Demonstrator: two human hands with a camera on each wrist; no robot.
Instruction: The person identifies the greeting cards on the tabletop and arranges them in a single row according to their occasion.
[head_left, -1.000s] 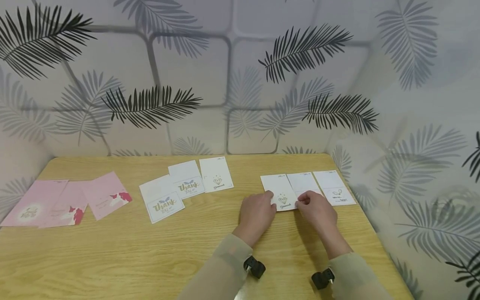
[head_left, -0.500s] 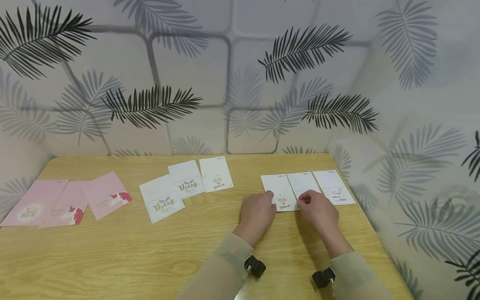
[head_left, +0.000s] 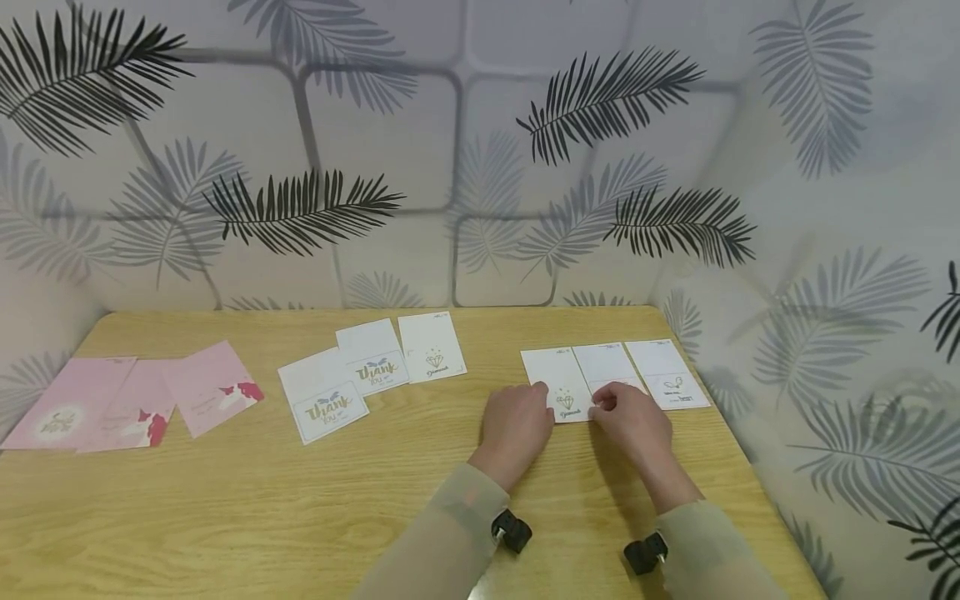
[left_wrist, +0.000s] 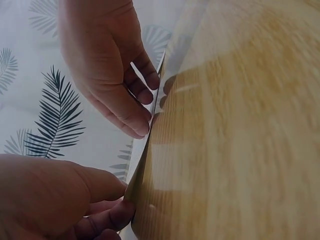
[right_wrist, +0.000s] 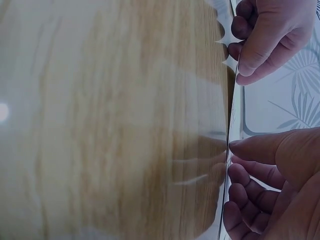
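Observation:
A white greeting card (head_left: 557, 375) with a gold diamond print lies on the table at the right, its near edge slightly raised in the left wrist view. At its left near corner, my left hand (head_left: 516, 429) pinches the edge between thumb and fingers (left_wrist: 107, 185). My right hand (head_left: 636, 425) holds the right near corner with curled fingertips (right_wrist: 237, 172). Right of this card lie a second white card (head_left: 603, 362), partly covered by my right hand, and a third white card (head_left: 667, 375) with a small leaf-like print.
Two white "Thank You" cards (head_left: 330, 408) and another diamond card (head_left: 432, 346) lie left of centre. Several pink cards (head_left: 213, 387) overlap at the far left. The wooden table (head_left: 262, 517) meets a leaf-patterned wall (head_left: 420, 150) behind and at the right.
Both hands stay at the diamond card's near corners. The right hand has shifted very slightly; the cards look unmoved.

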